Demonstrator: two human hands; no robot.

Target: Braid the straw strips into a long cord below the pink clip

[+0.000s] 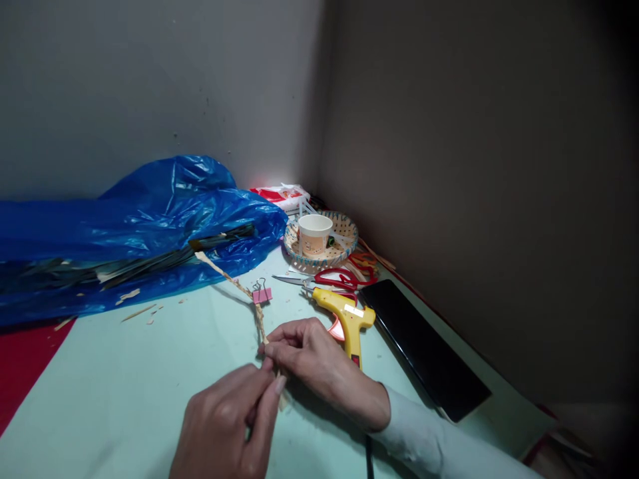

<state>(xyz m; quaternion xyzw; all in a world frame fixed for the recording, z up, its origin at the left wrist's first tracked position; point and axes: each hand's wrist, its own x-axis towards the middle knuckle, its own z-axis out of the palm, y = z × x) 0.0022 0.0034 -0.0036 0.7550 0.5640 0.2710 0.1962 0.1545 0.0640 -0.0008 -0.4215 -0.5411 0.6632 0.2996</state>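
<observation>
A thin, pale braided strand of dried plant fibre (260, 322) runs from the dark bundle down to my hands. Pinched on it just beyond the fingers is my right hand (309, 352), thumb against forefinger. My left hand (229, 412) is closed nearer to me, thumb and forefinger gripping the strand's lower part, which is mostly hidden by the fingers. A loose frayed end pokes out below them. A pink binder clip (262, 295) sits on the strand farther up, its wire handles standing upward.
A yellow glue gun (351, 319) lies right of my hands, near red-handled scissors (339, 278). Behind stand a woven basket (294, 256) and a paper cup (315, 239). A black tablet-like slab (424, 346) lies rightmost. Dark leaf strips (150, 266) rest on blue plastic (184, 186).
</observation>
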